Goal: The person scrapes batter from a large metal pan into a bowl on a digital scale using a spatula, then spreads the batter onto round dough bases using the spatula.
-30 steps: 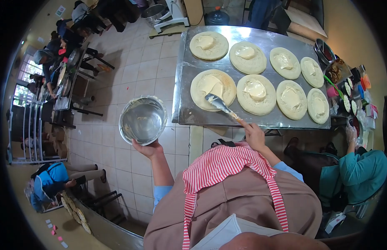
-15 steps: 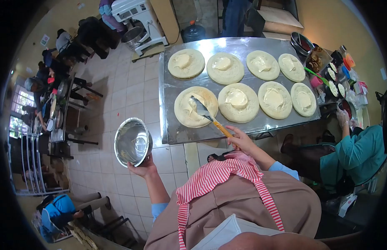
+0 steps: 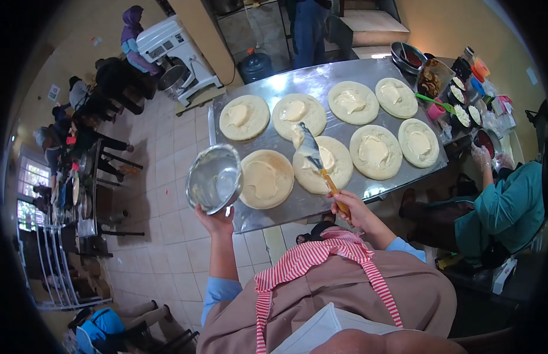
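Observation:
My left hand [image 3: 216,222] grips a metal bowl [image 3: 210,187] from below; it is tilted, with pale smears inside, beside the table's left edge. In my right hand [image 3: 353,210] is a spatula [image 3: 310,148] with a yellow-brown handle. A lump of pale cream clings to its blade tip, which is over the gap between two rounds. Several flat, pale dough rounds lie in two rows on the metal table [image 3: 297,217], each topped with cream. Closest to the bowl is the front-left round [image 3: 268,192], its cream spread wide. The spatula partly covers the neighbouring round [image 3: 340,177].
At right, a person in a teal top [image 3: 507,197] with gloved hands sits near a dark bowl [image 3: 487,141]. Cups and a green spoon [image 3: 434,102] crowd the far-right corner. A stand mixer [image 3: 178,50] and a blue water jug [image 3: 255,66] stand beyond the table.
The spatula has lifted off the front-left round and moved away from me, now carrying cream. That round's cream lies spread wider. My left hand has brought the bowl closer to the table.

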The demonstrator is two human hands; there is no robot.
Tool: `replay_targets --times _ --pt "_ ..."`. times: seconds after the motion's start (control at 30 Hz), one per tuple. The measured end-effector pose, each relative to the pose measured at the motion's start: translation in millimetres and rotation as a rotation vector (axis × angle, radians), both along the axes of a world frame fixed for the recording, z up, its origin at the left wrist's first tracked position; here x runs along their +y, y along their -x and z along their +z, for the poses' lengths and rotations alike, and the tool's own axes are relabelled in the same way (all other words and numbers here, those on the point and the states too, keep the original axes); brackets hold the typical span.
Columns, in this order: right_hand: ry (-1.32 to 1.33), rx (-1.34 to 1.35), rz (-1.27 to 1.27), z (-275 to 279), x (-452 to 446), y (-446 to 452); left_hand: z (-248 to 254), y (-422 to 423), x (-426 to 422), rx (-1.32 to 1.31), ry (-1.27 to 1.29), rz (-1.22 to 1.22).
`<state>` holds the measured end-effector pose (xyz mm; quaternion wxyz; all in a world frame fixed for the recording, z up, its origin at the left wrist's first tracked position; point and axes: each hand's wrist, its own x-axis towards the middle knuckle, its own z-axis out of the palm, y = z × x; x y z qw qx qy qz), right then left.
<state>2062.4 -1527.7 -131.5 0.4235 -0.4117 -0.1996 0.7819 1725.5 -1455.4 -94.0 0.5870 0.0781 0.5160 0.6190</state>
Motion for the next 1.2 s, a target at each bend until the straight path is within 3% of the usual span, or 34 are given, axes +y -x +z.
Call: replay_targets --times 0.17,0.23,0.4,0.53,0.93,1.07,1.13,1.2 --pt "-0.014 -0.013 -0.056 4.5 11.1 -32.8 10.5 -63.6 77.0 0.013 0.010 -0.096" --pt "-0.026 -0.013 -0.085 7.1 15.6 -47.7 7.7 -89.4 109.7 0.053 -0.027 -0.239" --pt "-0.049 -0.015 -0.131 8.0 29.4 -91.8 -9.4 -166.1 198.4 -0.065 0.053 -0.330" --pt "-0.068 -0.033 -0.200 7.7 38.4 -124.7 -52.2 -216.1 274.6 -0.191 0.094 -0.385" --pt "-0.028 -0.133 -0.408 7.3 25.8 -174.4 -114.5 -323.0 356.7 -0.065 0.099 -0.216" --pt "-0.034 -0.143 -0.421 3.5 23.6 -176.6 -126.2 -326.4 354.5 -0.186 0.048 -0.264" --pt "-0.024 -0.143 -0.393 6.6 28.2 -173.7 -103.3 -333.5 337.8 -0.016 0.085 -0.286" --pt "-0.007 -0.170 -0.393 13.8 35.3 -168.3 -93.6 -339.1 322.7 0.125 0.113 -0.160"
